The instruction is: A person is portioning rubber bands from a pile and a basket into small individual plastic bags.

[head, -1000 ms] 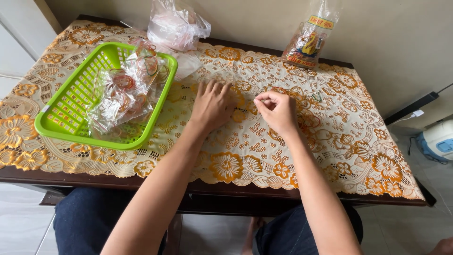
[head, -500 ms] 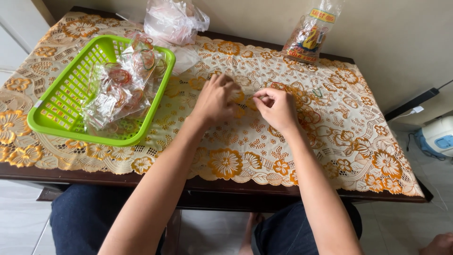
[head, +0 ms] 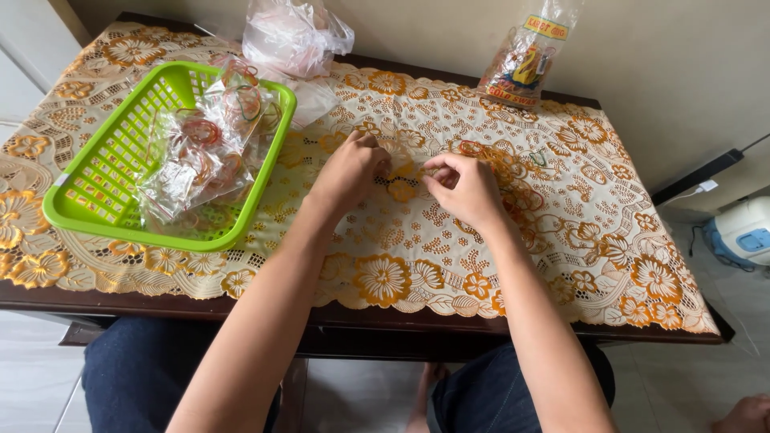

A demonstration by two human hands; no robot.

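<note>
Both hands have drawn closer together at the middle of the table since half a second ago, fingertips now nearly meeting.

Left hand [head: 346, 172] lies knuckles up with its fingers curled down onto the orange-flowered lace cloth [head: 401, 273]; right hand [head: 463, 188] is loosely closed, fingertips pinched toward a pile of thin rubber bands [head: 513, 172] spread on the cloth just right of frame centre, though whether either hand actually grips a band I cannot tell. At the left of the frame a green plastic basket [head: 96, 200] holds clear bags of coloured bands [head: 204, 152]. A crumpled clear bag [head: 293, 36] sits at top centre, a printed packet [head: 525, 60] at upper right.
</note>
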